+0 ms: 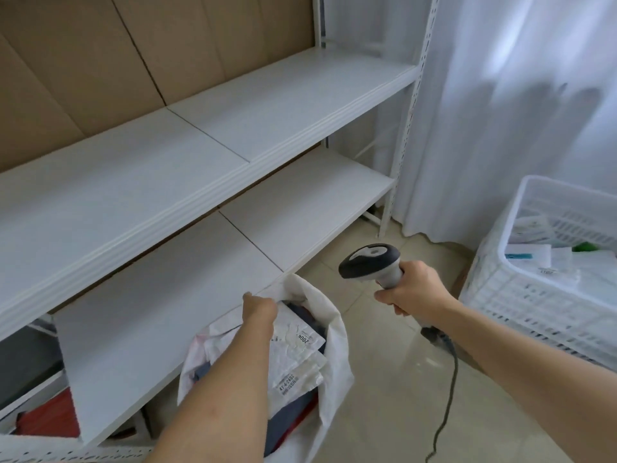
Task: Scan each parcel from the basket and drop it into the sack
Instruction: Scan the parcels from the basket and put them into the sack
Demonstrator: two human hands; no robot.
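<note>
**Two hands at a parcel sack, one holding a scanner**

A white metal shelving unit [213,135] fills the left and centre, its boards bare, with brown cardboard behind. White curtains [521,95] hang at the right. A white slatted plastic basket [521,295] stands on the tiled floor at the right edge, with white parcels [547,265] lying inside. A white woven sack [334,345] stands open against the front edge of the lowest shelf board, holding bubble-wrap parcels with printed labels [297,355] over dark and red packets. The left hand [258,309] reaches to the sack's far rim; whether its fingers grip anything cannot be told. The right hand [412,289], between sack and basket, grips the handle of a grey corded barcode scanner [370,265].
</note>
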